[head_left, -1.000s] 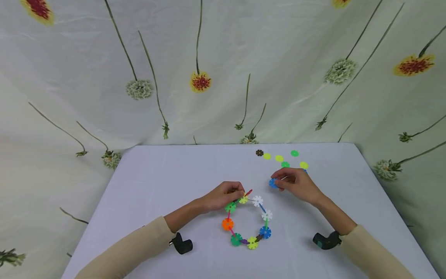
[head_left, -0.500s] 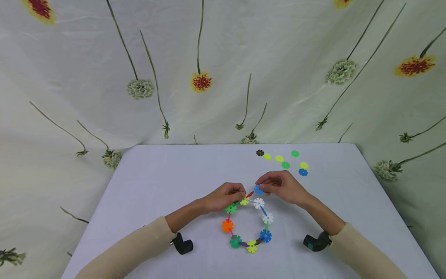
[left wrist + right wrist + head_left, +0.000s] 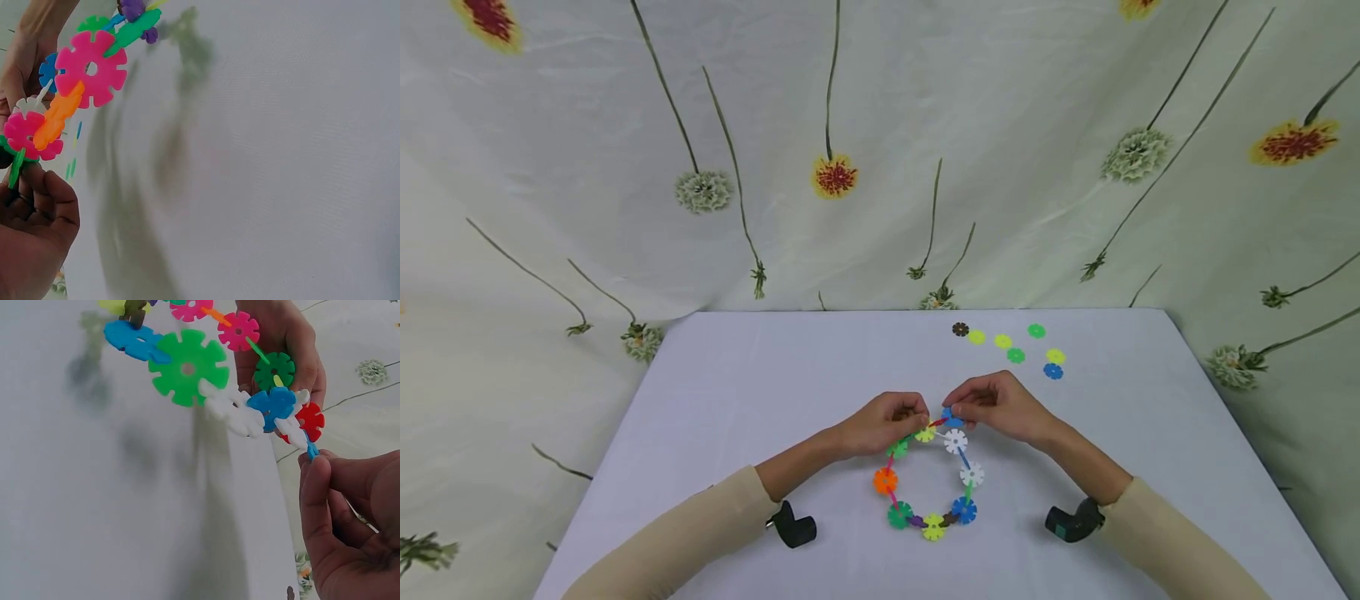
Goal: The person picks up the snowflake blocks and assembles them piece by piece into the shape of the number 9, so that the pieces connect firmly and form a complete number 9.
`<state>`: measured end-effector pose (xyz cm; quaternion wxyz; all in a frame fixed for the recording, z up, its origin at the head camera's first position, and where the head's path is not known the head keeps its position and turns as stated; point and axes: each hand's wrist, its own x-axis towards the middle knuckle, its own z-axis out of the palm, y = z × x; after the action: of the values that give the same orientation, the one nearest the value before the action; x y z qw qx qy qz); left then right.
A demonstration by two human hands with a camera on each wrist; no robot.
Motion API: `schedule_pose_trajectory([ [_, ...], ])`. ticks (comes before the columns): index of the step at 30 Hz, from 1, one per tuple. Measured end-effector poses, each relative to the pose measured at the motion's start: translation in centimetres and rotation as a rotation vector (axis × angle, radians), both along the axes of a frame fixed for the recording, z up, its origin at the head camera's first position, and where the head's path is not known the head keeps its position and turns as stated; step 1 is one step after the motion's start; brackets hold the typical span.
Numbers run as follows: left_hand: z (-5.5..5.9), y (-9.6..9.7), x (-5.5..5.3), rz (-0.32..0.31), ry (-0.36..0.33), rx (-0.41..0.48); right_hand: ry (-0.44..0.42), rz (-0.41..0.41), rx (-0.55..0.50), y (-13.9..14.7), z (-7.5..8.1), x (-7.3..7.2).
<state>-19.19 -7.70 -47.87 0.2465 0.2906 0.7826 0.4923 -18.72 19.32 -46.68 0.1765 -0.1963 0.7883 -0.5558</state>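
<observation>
Blue disc (image 3: pixel 954 422) right at the disc ring (image 3: pixel 886 481), above the worktop (image 3: pixel 790 358)!
Right hand (image 3: pixel 1002 408) pinches blue, left hand (image 3: pixel 887 422) clamps the ring; likely light, stiffish plastic, best held by the rims.

Notched linking discs (image 3: pixel 105 70) in smooth plastic with a soft sheen; 2 beige sleeves (image 3: pixel 696 523) of matt cloth; 2 black wrist cameras (image 3: pixel 793 527), smooth plastic; white tablecloth (image 3: pixel 775 358), matt, finely textured; floral backdrop (image 3: pixel 880 233) of creased cloth.
</observation>
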Motion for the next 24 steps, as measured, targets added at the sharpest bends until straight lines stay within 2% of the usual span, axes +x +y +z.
schedule_pose_trajectory([
  [2, 0.0, 0.1, 0.0, 0.009, 0.009, -0.009, 0.002, -0.012, -0.006, 0.0, -0.1, 0.0],
  [8, -0.4, 0.1, -0.4, 0.027, -0.025, 0.001, 0.005, -0.061, -0.019, -0.1, -0.1, 0.0],
  [15, -0.6, 0.0, -0.6, 0.014, -0.041, 0.03, -0.001, -0.072, -0.019, 0.4, 0.0, -0.3],
  [20, -0.7, -0.2, -0.5, 0.022, -0.05, 0.016, 0.049, -0.081, 0.045, 2.0, -0.6, -0.8],
  [24, -0.8, -0.5, -0.3, 0.03, -0.052, 0.011, 0.125, -0.151, 0.165, 4.0, -1.5, -1.5],
])
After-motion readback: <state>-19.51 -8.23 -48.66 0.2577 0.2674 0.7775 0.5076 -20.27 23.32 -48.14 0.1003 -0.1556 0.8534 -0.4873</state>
